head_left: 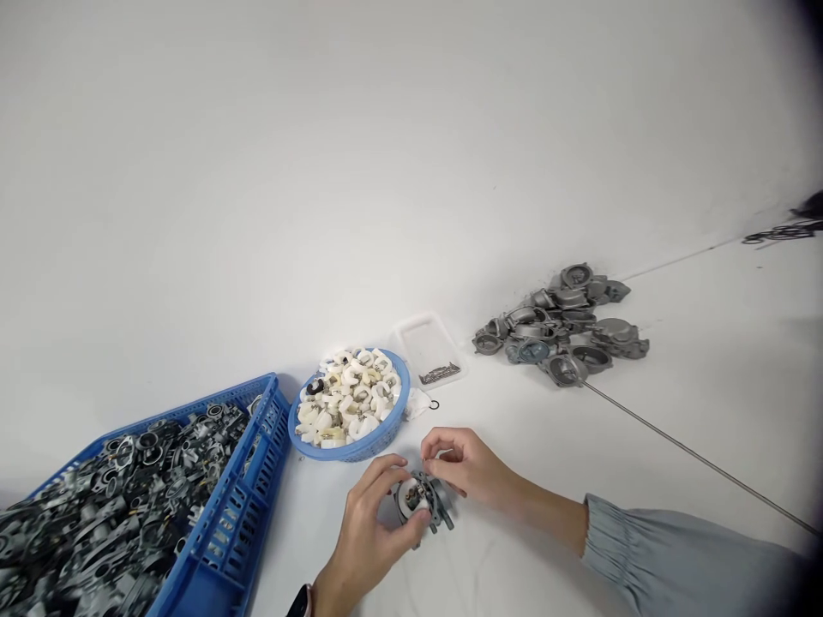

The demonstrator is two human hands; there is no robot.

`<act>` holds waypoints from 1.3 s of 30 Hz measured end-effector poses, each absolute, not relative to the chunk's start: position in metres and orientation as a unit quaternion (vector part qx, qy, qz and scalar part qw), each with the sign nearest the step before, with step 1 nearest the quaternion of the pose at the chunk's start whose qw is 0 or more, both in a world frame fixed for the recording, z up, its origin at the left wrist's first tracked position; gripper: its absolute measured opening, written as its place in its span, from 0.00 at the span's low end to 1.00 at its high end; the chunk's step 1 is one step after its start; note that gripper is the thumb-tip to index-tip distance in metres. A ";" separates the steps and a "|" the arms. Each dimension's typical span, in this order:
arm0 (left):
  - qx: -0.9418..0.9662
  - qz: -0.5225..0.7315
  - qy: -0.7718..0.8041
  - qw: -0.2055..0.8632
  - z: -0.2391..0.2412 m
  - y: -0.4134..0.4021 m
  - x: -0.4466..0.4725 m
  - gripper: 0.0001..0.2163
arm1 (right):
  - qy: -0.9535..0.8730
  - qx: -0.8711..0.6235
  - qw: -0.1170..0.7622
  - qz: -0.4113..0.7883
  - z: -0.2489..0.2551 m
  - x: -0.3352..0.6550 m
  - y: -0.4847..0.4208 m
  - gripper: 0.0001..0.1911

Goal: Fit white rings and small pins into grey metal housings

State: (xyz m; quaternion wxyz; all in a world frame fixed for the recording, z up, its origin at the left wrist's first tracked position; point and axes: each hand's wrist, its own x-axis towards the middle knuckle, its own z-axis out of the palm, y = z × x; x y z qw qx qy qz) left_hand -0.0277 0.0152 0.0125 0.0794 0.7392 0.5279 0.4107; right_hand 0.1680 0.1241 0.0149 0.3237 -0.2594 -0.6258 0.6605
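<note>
My left hand (373, 531) grips a grey metal carburetor body (443, 507) low in the middle of the head view, resting on or just above the table. A white float (405, 495) sits in its bowl side, around brass parts. At the upper right edge of the carburetor, my right hand (466, 467) is closed in a pinch. Whatever is between the thumb and forefinger is too small to make out. A blue round basket (379, 441) heaped with white floats (351, 390) stands just beyond my left hand.
At left stands a blue crate (248, 506) full of carburetor bodies (122, 506). A white tray (421, 338) holds small metal pins (441, 374). Grey float bowls (559, 326) lie piled at right, with a thin rod (694, 454) nearby. A black ring (435, 405) lies near the basket.
</note>
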 end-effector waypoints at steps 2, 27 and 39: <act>0.740 0.416 0.523 0.075 0.013 0.016 -0.027 0.11 | -0.626 -0.248 0.326 0.664 0.015 0.168 0.122 0.10; 0.749 0.397 0.507 0.157 0.015 0.012 -0.023 0.12 | -0.628 -0.240 0.305 0.674 0.002 0.166 0.137 0.12; 0.745 0.385 0.518 0.168 0.015 0.012 -0.023 0.11 | -0.616 -0.228 0.308 0.688 -0.002 0.162 0.139 0.13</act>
